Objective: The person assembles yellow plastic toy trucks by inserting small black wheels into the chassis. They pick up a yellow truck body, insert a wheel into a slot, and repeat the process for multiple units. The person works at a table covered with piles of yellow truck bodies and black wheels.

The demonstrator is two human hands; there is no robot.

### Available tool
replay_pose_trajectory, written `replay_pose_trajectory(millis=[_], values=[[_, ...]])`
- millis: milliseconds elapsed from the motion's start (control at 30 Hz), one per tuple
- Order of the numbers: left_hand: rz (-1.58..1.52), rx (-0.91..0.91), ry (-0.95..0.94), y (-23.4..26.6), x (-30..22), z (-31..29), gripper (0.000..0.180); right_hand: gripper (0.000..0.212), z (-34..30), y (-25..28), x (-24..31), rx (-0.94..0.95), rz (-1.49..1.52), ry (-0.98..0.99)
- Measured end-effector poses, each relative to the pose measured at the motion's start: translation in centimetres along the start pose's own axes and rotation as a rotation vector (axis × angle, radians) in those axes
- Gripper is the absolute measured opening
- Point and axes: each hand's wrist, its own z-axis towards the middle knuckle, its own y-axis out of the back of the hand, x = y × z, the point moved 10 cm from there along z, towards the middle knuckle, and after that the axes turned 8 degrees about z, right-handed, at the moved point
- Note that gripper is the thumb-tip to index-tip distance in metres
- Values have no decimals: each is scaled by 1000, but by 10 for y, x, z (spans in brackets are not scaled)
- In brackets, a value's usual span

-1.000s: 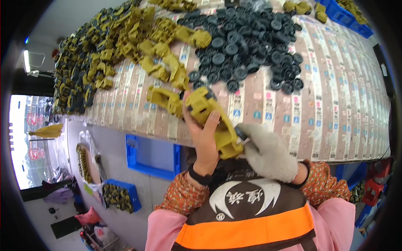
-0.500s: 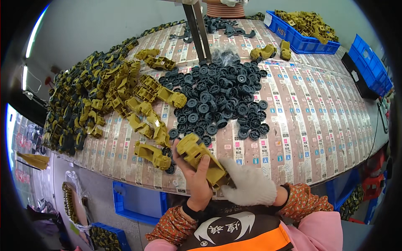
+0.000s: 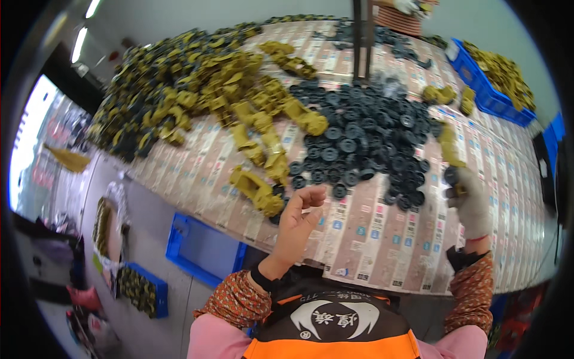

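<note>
At the front edge of the table my left hand (image 3: 299, 222) is bare and raised, its fingers loosely curled with a gap to the thumb and nothing in them. Just left of it lies a mustard-yellow toy truck body (image 3: 256, 190). My right hand (image 3: 472, 206), in a white glove, reaches out over the right side of the table. It grips the near end of another yellow toy truck body (image 3: 448, 142), with a dark wheel (image 3: 450, 175) at that end. Between the hands and farther back spreads a heap of black toy wheels (image 3: 359, 131).
Yellow truck bodies (image 3: 239, 72) and dark-wheeled ones pile up on the left. Two yellow pieces (image 3: 438, 94) lie beyond my right hand. A blue crate (image 3: 487, 84) of yellow parts stands at the far right. A dark metal post (image 3: 362, 42) rises behind the wheels. A blue bin (image 3: 203, 245) sits below the table.
The yellow truck body has gone from between both hands to the far right in my right hand. My left hand has let go of it. The whole view has shifted and tilted.
</note>
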Motion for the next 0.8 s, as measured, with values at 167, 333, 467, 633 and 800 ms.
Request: replay_pose_trajectory(millis=[167, 333, 467, 633, 800], values=[[43, -281, -2, 95, -4, -5, 31, 42, 115, 95, -11, -24, 11, 12], [213, -382, 49, 154, -9, 0, 31, 66, 152, 89, 33, -139, -169, 236], [421, -463, 65, 186, -2, 2, 40, 71, 91, -11, 48, -166, -546, 322], [615, -465, 68, 191, 26, 41, 56, 57, 56, -52, 2, 96, -649, 308], [1298, -413, 61, 143, -13, 95, 73, 47, -13, -109, 3, 189, -876, 427]])
